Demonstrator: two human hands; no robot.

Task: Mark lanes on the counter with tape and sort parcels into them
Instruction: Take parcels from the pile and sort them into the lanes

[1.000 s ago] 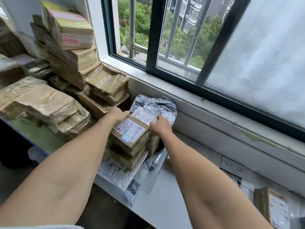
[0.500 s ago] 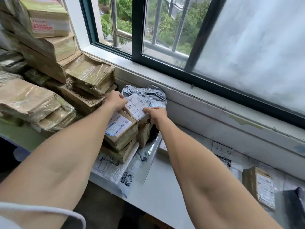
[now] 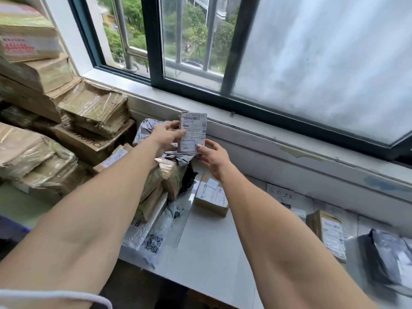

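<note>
A small parcel with a white shipping label (image 3: 194, 130) is held upright above a stack of brown boxes (image 3: 162, 175), close to the window sill. My left hand (image 3: 166, 134) grips its left edge. My right hand (image 3: 210, 156) touches its lower right corner with the fingers spread. Behind the small parcel lies a grey plastic mailer (image 3: 147, 130), partly hidden. On the white counter (image 3: 211, 241) a small brown box (image 3: 211, 197) lies just below my right wrist. Further right sit a brown box with a label (image 3: 328, 233) and a dark grey bag (image 3: 388, 255).
Large taped cardboard parcels (image 3: 44, 152) are piled high at the left against the wall. A white mailer with a QR code (image 3: 151, 237) hangs over the counter's front edge. Paper slips (image 3: 283, 197) lie flat on the counter by the wall. The window frame (image 3: 223, 94) runs behind.
Both hands were pressed on the stack's top parcels; now the small labelled parcel is lifted and stands upright in my hands. The view has shifted right, showing more of the counter.
</note>
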